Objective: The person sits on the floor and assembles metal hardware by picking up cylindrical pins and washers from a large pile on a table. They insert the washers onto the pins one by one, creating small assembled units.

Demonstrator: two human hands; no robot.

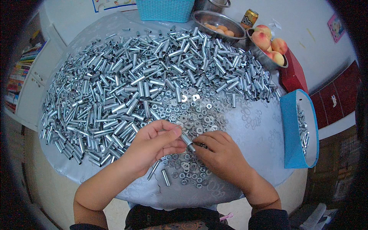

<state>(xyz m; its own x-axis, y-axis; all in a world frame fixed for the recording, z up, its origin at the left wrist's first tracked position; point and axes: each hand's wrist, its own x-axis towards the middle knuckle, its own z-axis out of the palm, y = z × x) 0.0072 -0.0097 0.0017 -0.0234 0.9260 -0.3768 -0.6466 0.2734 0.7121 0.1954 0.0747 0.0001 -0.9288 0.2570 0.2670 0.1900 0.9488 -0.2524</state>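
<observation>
My left hand (159, 140) is closed, with thumb and fingers pinching a silvery sleeve anchor (186, 140), a metal tube with a narrower rod end sticking out. It slants down toward my right hand (218, 149), whose curled fingers are beside that narrow end, over the washers. What those fingertips hold, if anything, is hidden. Beneath and around both hands lies a spread of flat washers (198, 123) and nuts (186, 166). A loose metal sleeve (165, 178) and a thin pointed bolt (153, 170) rest nearer to me, below my left hand.
A broad heap of metal sleeves (126, 73) covers the far and left table (260, 134). At the right edge stands a blue bin (290, 132) holding metal parts. Behind are a bowl of peaches (285, 64), a steel bowl with eggs (199, 17), a can (249, 18) and a turquoise basket (165, 9).
</observation>
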